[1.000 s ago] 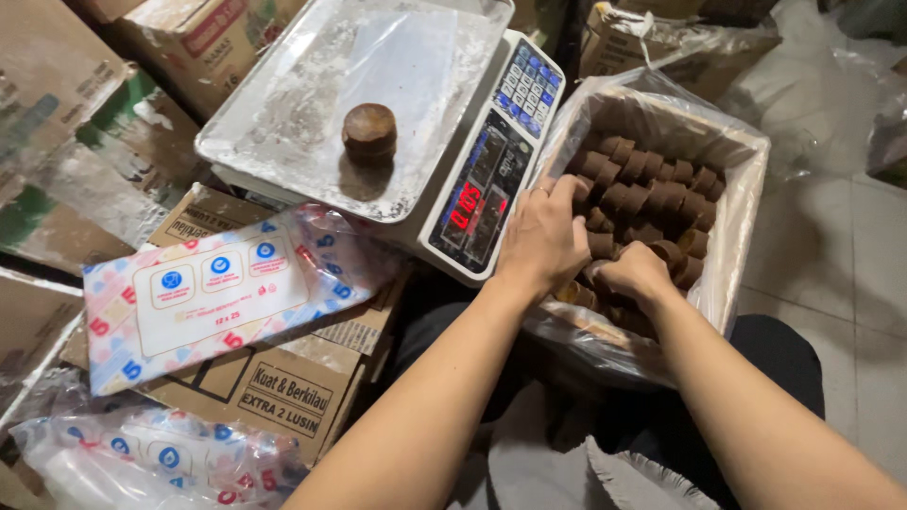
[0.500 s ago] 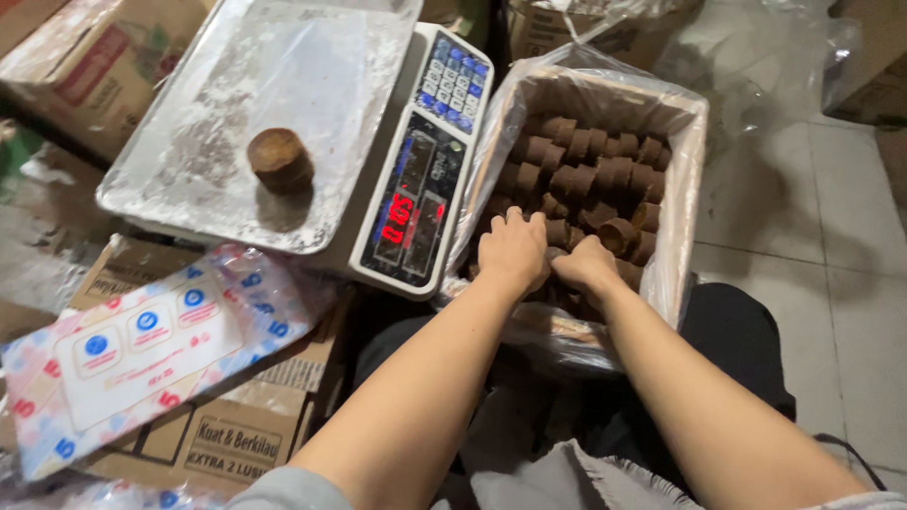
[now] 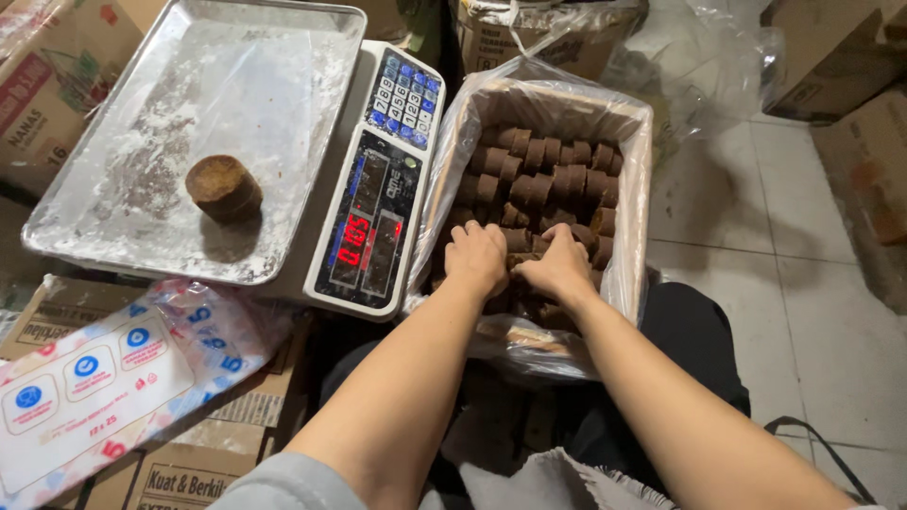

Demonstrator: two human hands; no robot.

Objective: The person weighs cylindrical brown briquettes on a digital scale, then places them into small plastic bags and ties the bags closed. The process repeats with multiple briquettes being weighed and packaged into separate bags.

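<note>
A plastic-lined cardboard box [image 3: 635, 170] holds several dark brown round blocks [image 3: 543, 175]. Both hands reach into its near end. My left hand [image 3: 475, 255] lies knuckles up on the blocks with its fingers curled down among them. My right hand [image 3: 557, 264] is beside it, fingers bent around a brown block [image 3: 521, 260] between the two hands. One single brown block [image 3: 223, 188] sits on the floury metal tray [image 3: 283, 85] of a digital scale [image 3: 378, 203] left of the box.
Cardboard cartons [image 3: 47, 85] stand at the left and back. A printed plastic packet [image 3: 94, 378] lies on a carton at lower left. Crumpled clear plastic [image 3: 699, 57] and a tiled floor [image 3: 803, 283] are on the right.
The camera has tipped down and come closer. Both hands have drawn together at the near end of the box and dug into the blocks.
</note>
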